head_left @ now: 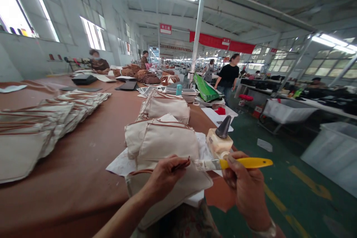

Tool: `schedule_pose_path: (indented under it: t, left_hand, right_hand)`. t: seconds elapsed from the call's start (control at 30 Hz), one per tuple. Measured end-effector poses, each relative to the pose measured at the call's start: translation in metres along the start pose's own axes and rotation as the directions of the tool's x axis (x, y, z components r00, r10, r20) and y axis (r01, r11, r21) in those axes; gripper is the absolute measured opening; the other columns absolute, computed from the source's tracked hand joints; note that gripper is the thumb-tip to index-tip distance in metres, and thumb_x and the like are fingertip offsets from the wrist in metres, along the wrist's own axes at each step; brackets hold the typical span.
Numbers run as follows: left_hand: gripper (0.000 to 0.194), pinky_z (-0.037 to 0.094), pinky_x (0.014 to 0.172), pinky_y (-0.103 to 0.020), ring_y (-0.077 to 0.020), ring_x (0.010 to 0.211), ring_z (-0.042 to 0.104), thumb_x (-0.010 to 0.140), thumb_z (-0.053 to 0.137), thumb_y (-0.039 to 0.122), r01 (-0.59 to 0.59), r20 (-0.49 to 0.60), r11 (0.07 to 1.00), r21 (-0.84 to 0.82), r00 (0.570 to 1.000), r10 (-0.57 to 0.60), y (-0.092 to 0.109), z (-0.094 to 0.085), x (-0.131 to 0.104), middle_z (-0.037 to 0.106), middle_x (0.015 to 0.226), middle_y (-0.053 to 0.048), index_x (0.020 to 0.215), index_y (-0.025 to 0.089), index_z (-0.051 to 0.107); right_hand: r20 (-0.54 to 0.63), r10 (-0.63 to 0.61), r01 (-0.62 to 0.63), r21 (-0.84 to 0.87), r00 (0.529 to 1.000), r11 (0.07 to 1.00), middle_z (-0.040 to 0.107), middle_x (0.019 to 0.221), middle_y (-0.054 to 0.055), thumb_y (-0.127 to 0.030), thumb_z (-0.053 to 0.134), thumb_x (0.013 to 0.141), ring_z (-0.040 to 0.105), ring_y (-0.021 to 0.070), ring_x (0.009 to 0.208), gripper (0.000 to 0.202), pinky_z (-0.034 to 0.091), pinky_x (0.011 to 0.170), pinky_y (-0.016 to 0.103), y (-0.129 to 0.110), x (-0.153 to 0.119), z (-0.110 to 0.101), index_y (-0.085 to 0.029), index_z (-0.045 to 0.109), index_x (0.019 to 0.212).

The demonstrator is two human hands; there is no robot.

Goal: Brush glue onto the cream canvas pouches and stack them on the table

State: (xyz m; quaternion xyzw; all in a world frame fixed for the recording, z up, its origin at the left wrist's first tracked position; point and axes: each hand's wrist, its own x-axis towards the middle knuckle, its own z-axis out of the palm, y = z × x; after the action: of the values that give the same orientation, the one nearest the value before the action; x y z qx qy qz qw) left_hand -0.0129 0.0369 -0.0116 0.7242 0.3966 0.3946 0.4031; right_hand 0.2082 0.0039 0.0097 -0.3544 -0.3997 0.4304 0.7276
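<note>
My left hand (164, 174) is closed, pinching the dark brown edge of a cream fabric piece (178, 193) that hangs over the front of the table. My right hand (247, 189) grips a flat paintbrush (255, 162) by its yellow handle. The whitish bristles point left, close to the fingers of my left hand. Just behind the brush stands a cream, stained bottle (219, 143) with a dark cone-shaped top. Beyond my left hand lie stacked cream fabric pieces (167, 139) with brown edging, partly over white sheets.
Overlapping cream pieces (55, 119) cover the left of the brown table (97, 148). Farther back are brown bundles (139, 74), a teal object (179, 89) and a green sheet (206, 88). A person (228, 76) in black stands beyond the table. White bins (331, 156) stand right.
</note>
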Motion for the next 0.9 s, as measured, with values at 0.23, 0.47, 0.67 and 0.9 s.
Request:
schedule_pose_path:
  t: [0.23, 0.47, 0.67, 0.9]
  left_hand:
    - [0.016, 0.041, 0.074, -0.023, -0.0152, 0.082, 0.052, 0.089, 0.059, 0.025, 0.042, 0.102, 0.998, -0.052, 0.994, -0.036, 0.005, -0.002, 0.001, 0.054, 0.083, -0.002, 0.083, 0.016, 0.071]
    - [0.016, 0.046, 0.081, -0.024, -0.0181, 0.089, 0.059, 0.089, 0.059, 0.026, -0.003, 0.100, 0.999, 0.037, 0.995, -0.001, 0.004, -0.001, 0.006, 0.067, 0.088, -0.003, 0.085, 0.020, 0.073]
    - [0.020, 0.056, 0.067, -0.024, -0.0196, 0.076, 0.069, 0.092, 0.058, 0.039, -0.163, -0.052, 0.965, 0.207, 0.983, 0.177, -0.028, 0.004, 0.008, 0.073, 0.084, -0.002, 0.090, 0.027, 0.073]
    - [0.018, 0.051, 0.058, -0.019, -0.0130, 0.065, 0.066, 0.101, 0.048, 0.028, -0.478, -0.088, 0.656, 0.584, 0.766, 0.637, -0.002, 0.008, 0.017, 0.069, 0.081, -0.001, 0.101, 0.026, 0.066]
  right_hand:
    - [0.047, -0.104, 0.108, -0.086, 0.993, 0.990, 0.048, 0.057, -0.003, -0.040, 0.078, 0.089, 0.040, 0.0107, 0.047, 0.027, 0.031, 0.042, 0.017, 0.008, 0.016, 0.002, -0.018, 0.063, 0.088]
    - [0.050, -0.169, 0.175, -0.193, 0.984, 0.965, 0.049, 0.058, -0.002, -0.038, 0.079, 0.086, 0.041, 0.0107, 0.046, 0.026, 0.032, 0.042, 0.019, 0.003, 0.013, 0.006, -0.018, 0.064, 0.082]
    - [-0.054, -0.222, 0.220, -0.026, 0.974, 0.975, 0.043, 0.057, -0.006, -0.040, 0.075, 0.090, 0.038, 0.0102, 0.046, 0.025, 0.029, 0.042, 0.018, 0.016, 0.020, -0.008, -0.020, 0.060, 0.087]
    - [-0.183, -0.139, 0.157, 0.089, 0.973, 0.984, 0.042, 0.051, -0.007, -0.046, 0.080, 0.085, 0.028, 0.0077, 0.040, 0.034, 0.023, 0.038, 0.016, -0.007, 0.014, -0.028, -0.019, 0.059, 0.084]
